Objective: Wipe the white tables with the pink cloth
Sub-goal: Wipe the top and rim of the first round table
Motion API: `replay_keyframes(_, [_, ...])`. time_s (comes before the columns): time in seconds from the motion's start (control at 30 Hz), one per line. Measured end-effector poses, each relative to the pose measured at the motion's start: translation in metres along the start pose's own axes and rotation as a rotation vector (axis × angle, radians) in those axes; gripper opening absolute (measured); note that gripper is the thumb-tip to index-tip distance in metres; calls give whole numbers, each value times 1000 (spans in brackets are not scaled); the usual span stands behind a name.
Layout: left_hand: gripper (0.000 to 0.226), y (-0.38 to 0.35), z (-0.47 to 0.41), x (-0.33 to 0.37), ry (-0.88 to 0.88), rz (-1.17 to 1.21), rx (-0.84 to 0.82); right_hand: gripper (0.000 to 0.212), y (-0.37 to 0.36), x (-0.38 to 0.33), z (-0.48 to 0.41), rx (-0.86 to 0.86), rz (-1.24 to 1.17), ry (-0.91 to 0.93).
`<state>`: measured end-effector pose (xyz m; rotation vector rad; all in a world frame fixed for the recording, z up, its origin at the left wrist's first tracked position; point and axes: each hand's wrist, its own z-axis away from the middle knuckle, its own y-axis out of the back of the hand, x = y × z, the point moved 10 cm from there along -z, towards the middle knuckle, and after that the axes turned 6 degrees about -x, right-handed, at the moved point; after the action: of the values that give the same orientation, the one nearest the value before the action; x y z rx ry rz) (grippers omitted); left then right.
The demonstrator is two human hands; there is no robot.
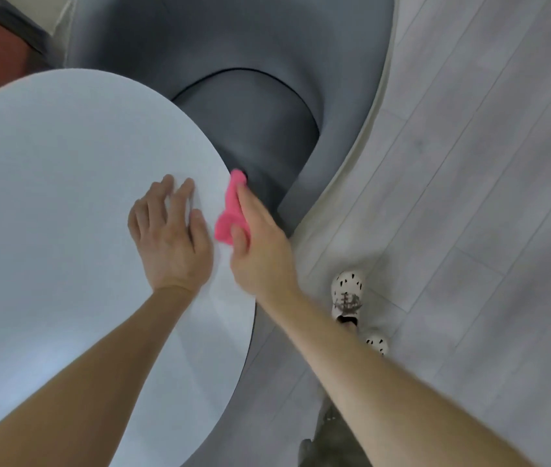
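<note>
Both forearms fill the bottom of the view, so start there: the right hand point(260, 251) has the pink cloth point(230, 210) pinched between thumb and straight fingers. It's bunched into a narrow wad right on the rim of the white table point(65, 197), and part of it is past the edge. The left hand point(169, 237) lies flat on the top just beside it, fingers spread.

My worry is that a wad this small (barely any fabric flat on the surface) smears more than it wipes. One outward stroke would carry it off the rim onto the grey chair point(250, 96) tucked close below. Leaning on that left palm so near the edge might rock the table too.

Room-wise, the top runs wide to the left. On the right it's chair, then plank floor point(469, 163) and the person's shoe point(346, 294).
</note>
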<state>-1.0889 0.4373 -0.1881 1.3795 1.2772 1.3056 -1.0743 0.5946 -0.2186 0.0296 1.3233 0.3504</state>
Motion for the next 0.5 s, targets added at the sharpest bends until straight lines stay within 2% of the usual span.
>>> replay_keyframes(0.1, [45,0,0,0,-3,-1,0,72,-4,-17,-99,-143,32,39])
replay_keyframes(0.17, [45,-1,1,0,3,8,1,67,-8,-17,-115,-179,9,34])
replay_keyframes(0.3, [45,1,1,2,21,3,-7,67,9,-2,-38,-64,26,28])
replay_keyframes(0.4, [45,-1,1,5,23,-12,-19,68,15,9,19,-99,27,16])
replay_keyframes(0.5, [45,0,1,5,24,-3,-25,76,15,-1,-16,-154,54,-33])
